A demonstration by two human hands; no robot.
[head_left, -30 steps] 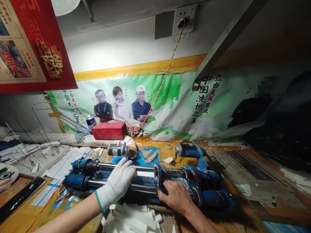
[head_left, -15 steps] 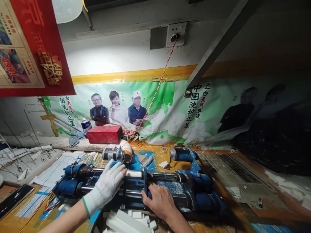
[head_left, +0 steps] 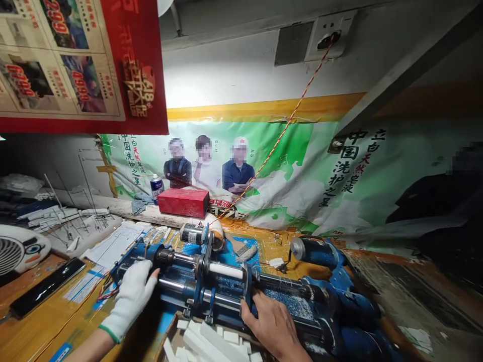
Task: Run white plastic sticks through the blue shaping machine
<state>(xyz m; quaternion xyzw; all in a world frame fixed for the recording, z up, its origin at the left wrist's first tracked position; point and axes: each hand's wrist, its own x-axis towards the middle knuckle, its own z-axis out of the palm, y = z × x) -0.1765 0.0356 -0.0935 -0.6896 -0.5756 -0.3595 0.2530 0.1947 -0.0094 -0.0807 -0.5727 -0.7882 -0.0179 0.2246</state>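
A small blue bench machine [head_left: 181, 274] with polished steel rods spans the table in front of me. A white rod [head_left: 226, 270] sits lengthwise between two upright plates on its far rail. My left hand [head_left: 134, 291], in a white knitted glove with a green cuff, lies curled over the cylindrical housing at the machine's left end; its thumb sticks out and its fingertips are hidden. My bare right hand [head_left: 269, 322] is closed around the lower part of the blue sliding bracket [head_left: 247, 281] at the white rod's right end.
A box of white bar pieces [head_left: 215, 342] stands before the machine. Behind are a brush [head_left: 243, 249], a motor [head_left: 317, 251], a red box [head_left: 183, 202] and a spray can [head_left: 156, 188]. A phone [head_left: 47, 286] and white fan [head_left: 22, 251] lie left. A twisted cord [head_left: 294, 113] hangs from the socket.
My gloved left hand has moved left, from above the white rod to the machine's left end. A left upright plate now shows at the rod. My right hand stays on the bracket. The view has swung left.
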